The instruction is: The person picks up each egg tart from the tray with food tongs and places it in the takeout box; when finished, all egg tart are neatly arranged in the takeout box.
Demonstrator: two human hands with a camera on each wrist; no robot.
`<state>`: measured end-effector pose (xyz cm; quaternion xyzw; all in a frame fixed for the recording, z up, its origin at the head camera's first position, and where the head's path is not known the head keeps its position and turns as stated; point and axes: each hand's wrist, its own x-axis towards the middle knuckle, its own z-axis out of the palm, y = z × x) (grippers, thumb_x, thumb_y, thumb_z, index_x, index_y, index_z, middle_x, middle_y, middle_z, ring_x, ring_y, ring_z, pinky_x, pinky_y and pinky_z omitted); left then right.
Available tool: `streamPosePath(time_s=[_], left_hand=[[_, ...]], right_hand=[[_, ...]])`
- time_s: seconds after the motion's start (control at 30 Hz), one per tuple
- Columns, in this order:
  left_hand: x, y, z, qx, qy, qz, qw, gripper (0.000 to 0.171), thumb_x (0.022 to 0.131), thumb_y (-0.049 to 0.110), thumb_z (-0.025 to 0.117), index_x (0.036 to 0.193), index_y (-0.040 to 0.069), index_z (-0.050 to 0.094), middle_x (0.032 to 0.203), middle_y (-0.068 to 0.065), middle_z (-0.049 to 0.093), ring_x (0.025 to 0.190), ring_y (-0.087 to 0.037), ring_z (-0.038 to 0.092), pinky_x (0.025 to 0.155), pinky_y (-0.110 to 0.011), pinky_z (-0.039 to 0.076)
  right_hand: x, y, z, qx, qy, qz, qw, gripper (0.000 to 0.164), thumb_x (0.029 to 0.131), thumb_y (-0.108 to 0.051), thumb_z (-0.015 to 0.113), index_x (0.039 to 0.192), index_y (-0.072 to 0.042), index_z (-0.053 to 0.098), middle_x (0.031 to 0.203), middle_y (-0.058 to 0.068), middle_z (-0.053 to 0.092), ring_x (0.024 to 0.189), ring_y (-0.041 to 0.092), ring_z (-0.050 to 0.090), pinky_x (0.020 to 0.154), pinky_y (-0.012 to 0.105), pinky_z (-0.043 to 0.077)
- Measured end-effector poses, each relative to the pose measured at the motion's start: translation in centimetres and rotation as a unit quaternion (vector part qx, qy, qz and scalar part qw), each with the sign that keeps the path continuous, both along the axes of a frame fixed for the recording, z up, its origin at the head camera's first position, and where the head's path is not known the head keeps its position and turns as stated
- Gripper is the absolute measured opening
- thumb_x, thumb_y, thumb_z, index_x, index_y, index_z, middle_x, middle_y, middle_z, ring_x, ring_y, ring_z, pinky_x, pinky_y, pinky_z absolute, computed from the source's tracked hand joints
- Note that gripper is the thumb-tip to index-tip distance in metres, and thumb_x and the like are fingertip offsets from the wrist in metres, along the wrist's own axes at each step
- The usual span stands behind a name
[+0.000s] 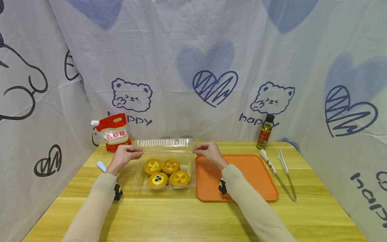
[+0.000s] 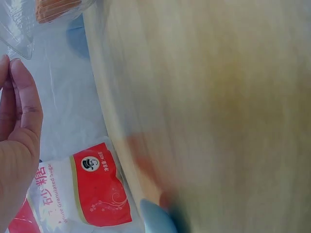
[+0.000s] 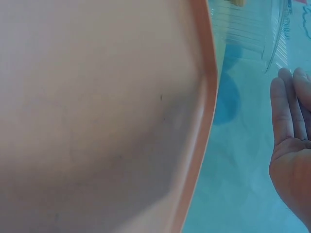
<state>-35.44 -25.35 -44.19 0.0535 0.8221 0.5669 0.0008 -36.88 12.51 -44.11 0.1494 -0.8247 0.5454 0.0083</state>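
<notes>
A clear plastic clamshell container (image 1: 140, 183) stands on the table with its ridged lid (image 1: 164, 144) raised at the back. Several egg tarts (image 1: 179, 178) lie inside; one tart (image 1: 158, 179) carries dark berries, the others wedge-shaped pieces. At the lid's left corner my left hand (image 1: 125, 156) pinches the edge between thumb and fingers. My right hand (image 1: 210, 153) does the same at the right corner, above an orange tray (image 1: 239, 178). The wrist views show the fingertips of the left hand (image 2: 22, 107) and right hand (image 3: 291, 116) close at the lid's corners.
A red-and-white bag of white sugar (image 1: 116, 134) stands at the back left, near a light blue handle (image 1: 101, 166). At the back right is an oil bottle (image 1: 264, 134). Metal tongs with white tips (image 1: 284, 181) lie right of the tray. A printed curtain (image 1: 169, 67) surrounds the table.
</notes>
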Motion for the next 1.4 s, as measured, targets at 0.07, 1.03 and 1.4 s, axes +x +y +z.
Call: streamPosePath(time_s=[0.07, 1.03, 1.4], left_hand=[[0.0, 0.1, -0.1, -0.004, 0.0, 0.001, 1.0, 0.038, 0.09, 0.014, 0.071, 0.12, -0.009, 0.065, 0.109, -0.013, 0.073, 0.087, -0.013, 0.071, 0.088, -0.039, 0.058], [1.6, -0.6, 0.3, -0.007, -0.064, -0.046, 0.9969, 0.052, 0.1, 0.032, 0.057, 0.138, -0.004, 0.052, 0.14, -0.022, 0.054, 0.103, -0.008, 0.061, 0.088, -0.027, 0.055], [2.8, -0.9, 0.2, -0.009, -0.034, -0.07, 0.9969, 0.045, 0.097, 0.021, 0.062, 0.131, -0.008, 0.056, 0.12, -0.017, 0.067, 0.086, -0.008, 0.063, 0.077, -0.029, 0.058]], right_hand=[[0.0, 0.1, 0.0, 0.005, -0.001, -0.005, 1.0, 0.012, 0.085, -0.007, 0.075, 0.096, -0.002, 0.077, 0.096, 0.013, 0.075, 0.091, 0.03, 0.071, 0.084, 0.048, 0.058], [1.4, 1.0, -0.2, -0.071, -0.098, 0.084, 0.989, 0.034, 0.098, -0.013, 0.059, 0.125, 0.007, 0.062, 0.131, 0.023, 0.06, 0.111, 0.029, 0.065, 0.098, 0.048, 0.052], [3.1, 1.3, 0.1, -0.025, -0.11, 0.11, 0.987, 0.04, 0.096, -0.01, 0.062, 0.134, 0.002, 0.057, 0.137, 0.022, 0.057, 0.119, 0.034, 0.06, 0.092, 0.043, 0.056]])
